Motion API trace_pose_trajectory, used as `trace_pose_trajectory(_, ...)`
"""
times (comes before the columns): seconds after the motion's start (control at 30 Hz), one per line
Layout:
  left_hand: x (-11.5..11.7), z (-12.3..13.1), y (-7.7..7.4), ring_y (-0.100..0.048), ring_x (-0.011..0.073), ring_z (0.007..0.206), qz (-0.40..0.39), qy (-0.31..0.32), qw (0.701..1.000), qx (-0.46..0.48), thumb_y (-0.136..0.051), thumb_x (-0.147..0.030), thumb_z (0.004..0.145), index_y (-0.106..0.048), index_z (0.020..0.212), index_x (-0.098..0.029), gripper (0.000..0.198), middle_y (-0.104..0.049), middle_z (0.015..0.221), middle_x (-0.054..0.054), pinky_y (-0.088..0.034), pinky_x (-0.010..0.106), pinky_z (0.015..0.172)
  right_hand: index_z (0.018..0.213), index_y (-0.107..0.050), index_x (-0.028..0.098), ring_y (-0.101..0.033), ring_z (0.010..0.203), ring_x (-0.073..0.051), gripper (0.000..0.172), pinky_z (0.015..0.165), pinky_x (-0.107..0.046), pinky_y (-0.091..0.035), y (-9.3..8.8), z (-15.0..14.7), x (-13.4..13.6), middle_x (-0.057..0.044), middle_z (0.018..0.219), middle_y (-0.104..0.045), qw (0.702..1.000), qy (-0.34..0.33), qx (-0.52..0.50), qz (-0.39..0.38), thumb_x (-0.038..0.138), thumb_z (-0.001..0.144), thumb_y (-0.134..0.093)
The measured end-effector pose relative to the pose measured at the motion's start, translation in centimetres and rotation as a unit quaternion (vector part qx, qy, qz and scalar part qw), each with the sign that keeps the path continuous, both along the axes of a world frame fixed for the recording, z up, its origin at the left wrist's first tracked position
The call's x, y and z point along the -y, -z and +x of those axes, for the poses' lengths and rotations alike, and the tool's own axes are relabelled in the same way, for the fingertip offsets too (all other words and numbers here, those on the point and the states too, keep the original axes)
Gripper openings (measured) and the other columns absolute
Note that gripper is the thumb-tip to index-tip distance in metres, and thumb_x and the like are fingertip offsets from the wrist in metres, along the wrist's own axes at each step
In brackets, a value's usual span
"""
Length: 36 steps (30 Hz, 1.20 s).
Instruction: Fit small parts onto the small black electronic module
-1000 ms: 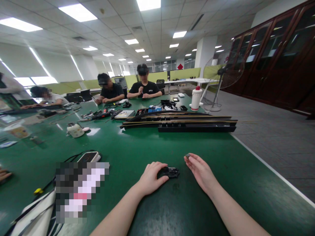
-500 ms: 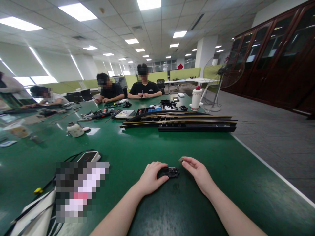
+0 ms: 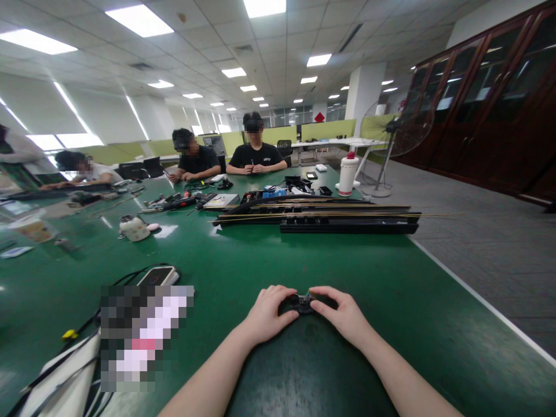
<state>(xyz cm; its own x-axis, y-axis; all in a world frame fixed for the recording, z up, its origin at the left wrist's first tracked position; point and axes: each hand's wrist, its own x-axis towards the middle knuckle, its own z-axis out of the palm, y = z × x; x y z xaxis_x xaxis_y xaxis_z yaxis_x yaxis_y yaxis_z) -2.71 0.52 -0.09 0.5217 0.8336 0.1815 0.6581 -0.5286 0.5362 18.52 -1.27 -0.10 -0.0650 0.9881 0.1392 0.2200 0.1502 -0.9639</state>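
Observation:
A small black part (image 3: 302, 304) lies on the green tabletop (image 3: 243, 263) between my two hands. My left hand (image 3: 270, 313) grips its left end between thumb and fingers. At its right end is my right hand (image 3: 341, 313), with thumb and index finger pinched at the top of the part. A tiny piece is partly visible at those fingertips; most of it is hidden.
Long black rails (image 3: 347, 223) with thin brass rods lie across the table beyond my hands. A phone (image 3: 158, 277) and cables are at left, near a round cup (image 3: 134, 229). A white bottle (image 3: 347, 175) stands farther back. Several people sit at the table.
My right hand has moved left and slightly down, bringing the small piece in its fingertips onto the right end of the black part. My left hand keeps its hold.

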Motion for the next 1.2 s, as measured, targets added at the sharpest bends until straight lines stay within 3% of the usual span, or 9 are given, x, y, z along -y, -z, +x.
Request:
trace_pose_trajectory(0.23,-0.1,0.0,0.1,-0.052,0.0223,0.103,0.0,0.003,1.0,-0.008,-0.062,-0.033,0.081,-0.053,0.118,-0.026,0.04,-0.06,0.111,0.004,-0.038,0.035,0.09,0.091,-0.071,0.03,-0.059,0.102,-0.025,0.02,0.094,-0.045,-0.041,0.0,-0.8,0.4,-0.005,0.104,-0.069,0.978,-0.057,0.173,0.1,0.024,0.072,-0.066)
trace_pose_trajectory(0.33,-0.1,0.1,0.0,-0.052,0.0222,0.103,-0.002,0.002,1.0,-0.009,-0.064,-0.033,0.08,-0.053,0.118,-0.026,0.04,-0.06,0.111,0.004,-0.038,0.035,0.089,0.093,-0.07,0.029,-0.058,0.102,-0.025,0.02,0.093,-0.045,-0.042,-0.1,-0.9,0.4,-0.005,0.106,-0.068,0.967,-0.059,0.222,0.108,0.024,0.075,-0.064)
trace_pose_trajectory(0.9,-0.2,0.2,0.4,-0.052,0.0227,0.102,-0.004,-0.003,1.0,-0.001,-0.064,-0.033,0.079,-0.054,0.118,-0.027,0.041,-0.06,0.111,0.003,-0.038,0.036,0.089,0.1,-0.062,0.024,-0.053,0.112,-0.025,0.022,0.097,-0.045,-0.039,-0.9,-1.2,1.4,-0.007,0.117,-0.063,0.928,-0.073,0.321,0.172,0.017,0.082,-0.053)
trace_pose_trajectory(1.2,-0.2,0.1,0.2,-0.052,0.0218,0.101,0.003,-0.003,1.0,-0.003,-0.066,-0.032,0.077,-0.054,0.117,-0.026,0.042,-0.061,0.11,0.003,-0.039,0.035,0.088,0.101,-0.062,0.024,-0.054,0.111,-0.025,0.021,0.096,-0.045,-0.04,-0.8,-1.0,1.4,-0.008,0.115,-0.063,0.928,-0.064,0.325,0.174,0.019,0.083,-0.052)
